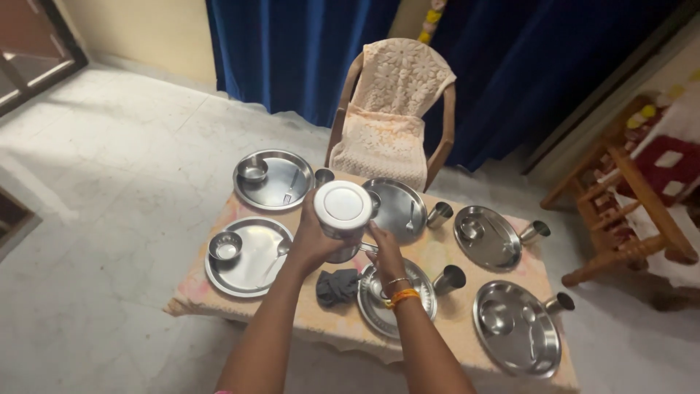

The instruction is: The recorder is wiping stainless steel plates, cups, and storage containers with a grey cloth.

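Left hand [315,237] fingers gripping round lidded steel container [343,211], right hand [384,252] fingers closed on its handle, shiny steel plates [251,255] around, crumpled grey cloth [337,286] below container

Steel plates [251,259] and tumblers [448,279] crowd the table [437,252]; only narrow cloth gaps between.

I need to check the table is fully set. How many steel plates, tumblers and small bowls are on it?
Steel plates: 6
Steel tumblers: 5 in view
Small bowls: 4 clearly in view
Total: 15
The left hand grips a lidded steel container, which may hide more; the right hand touches it.
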